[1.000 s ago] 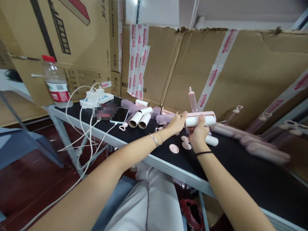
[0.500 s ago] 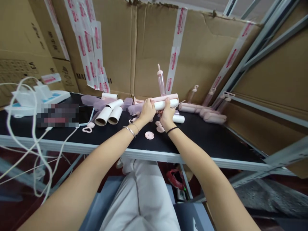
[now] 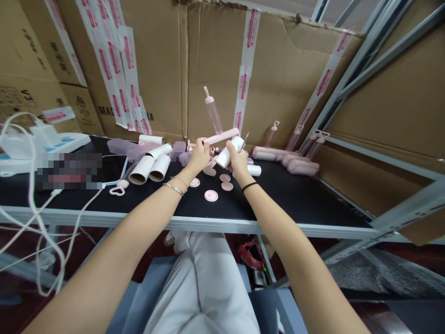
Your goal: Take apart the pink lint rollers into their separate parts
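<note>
My left hand [image 3: 199, 155] is closed on the end of a pink plastic lint-roller frame [image 3: 222, 136] held above the black table [image 3: 299, 204]. My right hand [image 3: 237, 160] grips a white paper roll [image 3: 229, 151] that is tilted down to the left, apart from the frame along most of its length. Several round pink caps [image 3: 211, 195] lie on the table just below the hands. A second small white roll [image 3: 254, 170] lies behind my right hand.
White cardboard tubes [image 3: 149, 167] and lilac plastic parts [image 3: 121, 146] lie to the left. A phone [image 3: 116, 166], a power strip [image 3: 52, 141] and white cables [image 3: 31, 204] sit at far left. Assembled pink rollers [image 3: 295, 163] lie at right. Cardboard [image 3: 278, 69] walls the back.
The white roll, held level under the pink frame before, is now tilted with its left end dropped. The view swung right, then shifted slightly.
</note>
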A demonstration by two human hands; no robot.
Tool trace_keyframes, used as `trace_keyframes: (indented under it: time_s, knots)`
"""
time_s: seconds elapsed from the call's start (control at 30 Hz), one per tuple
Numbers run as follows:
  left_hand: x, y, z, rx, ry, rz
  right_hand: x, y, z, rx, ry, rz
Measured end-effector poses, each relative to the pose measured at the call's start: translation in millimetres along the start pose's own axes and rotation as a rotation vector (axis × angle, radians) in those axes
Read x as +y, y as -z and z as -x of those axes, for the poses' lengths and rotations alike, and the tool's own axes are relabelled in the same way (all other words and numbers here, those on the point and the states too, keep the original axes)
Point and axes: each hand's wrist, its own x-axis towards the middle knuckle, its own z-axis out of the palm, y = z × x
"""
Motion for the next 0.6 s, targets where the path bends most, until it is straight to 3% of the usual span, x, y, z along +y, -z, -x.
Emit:
trace_keyframes:
  time_s: [0.1,0.2,0.27,0.33,0.43,0.53,0.6]
  knots:
    - [-5,10.3,-11,0.137,0.075,0.041,-2,4,0,-0.082,0.040,0.102]
    - [-7,30.8,-18,0.271,0.050,-0.151,-3,8,0,-0.111,0.058,0.159]
    - [-8,44.6,-19,0.272,0.047,-0.355,-3,10,0,-0.077,0.072,0.161]
    - [-9,53.5,-17,0.200,0.086,-0.536,-3,12,-1,-0.040,0.079,0.157]
    - [-10,54.9,-16,0.173,0.106,-0.650,-4,16,-2,-0.016,0.083,0.149]
    - [-2,48.8,-17,0.206,-0.016,-0.386,-4,18,-4,-0.012,0.080,0.148]
    - [8,45.5,-15,0.056,-0.068,-0.039,-5,18,-4,-0.002,0.083,0.137]
